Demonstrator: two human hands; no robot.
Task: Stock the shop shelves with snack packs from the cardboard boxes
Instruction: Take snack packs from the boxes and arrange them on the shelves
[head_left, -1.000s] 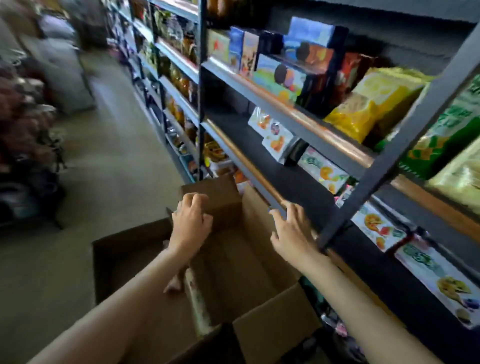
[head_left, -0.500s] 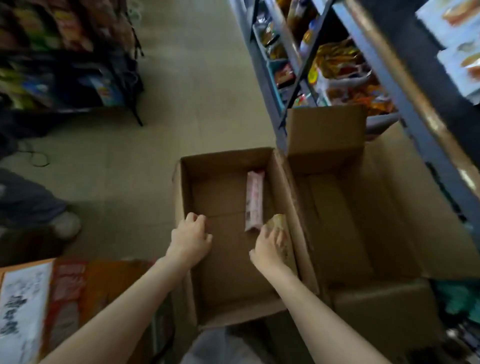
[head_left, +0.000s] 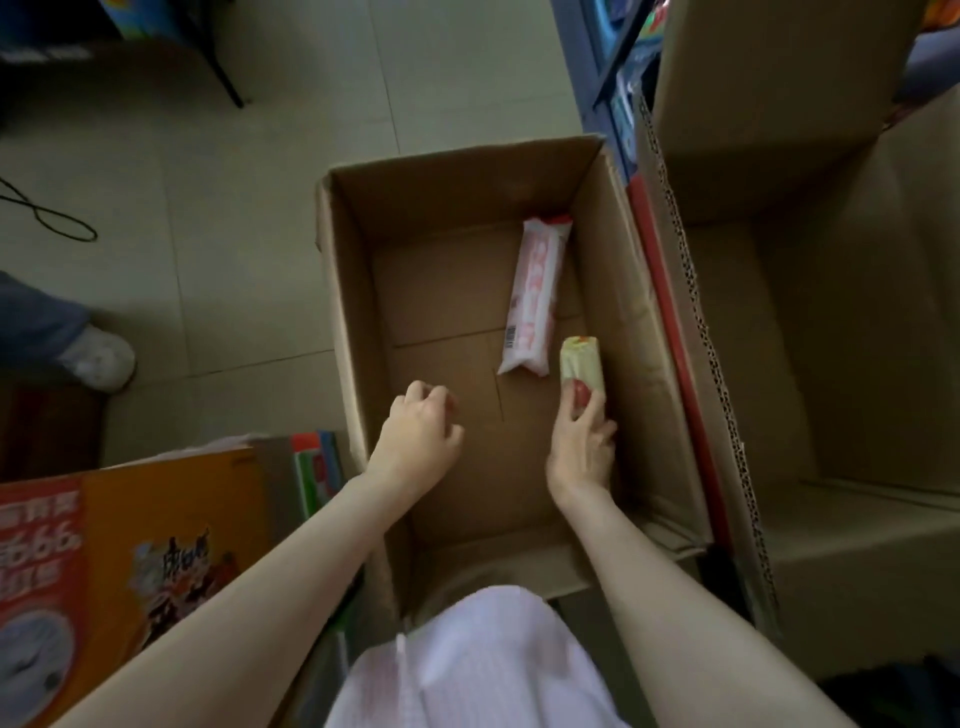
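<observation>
Right hand (head_left: 581, 447) grips yellow-green snack pack (head_left: 582, 366) inside cardboard box (head_left: 353, 322); left hand (head_left: 418, 434) loosely curled, empty. Pink pack (head_left: 535, 299): barcode visible, print unreadable. Orange carton (head_left: 119, 551), lower left: "66".

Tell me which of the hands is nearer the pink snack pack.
Right. The right hand grips a yellow-green pack just beside the pink snack pack; the left hand sits farther off, lower left.

Brown cardboard box (head_left: 358, 312) holds pink-white pack (head_left: 535, 296), yellow-green pack (head_left: 582, 361).
</observation>
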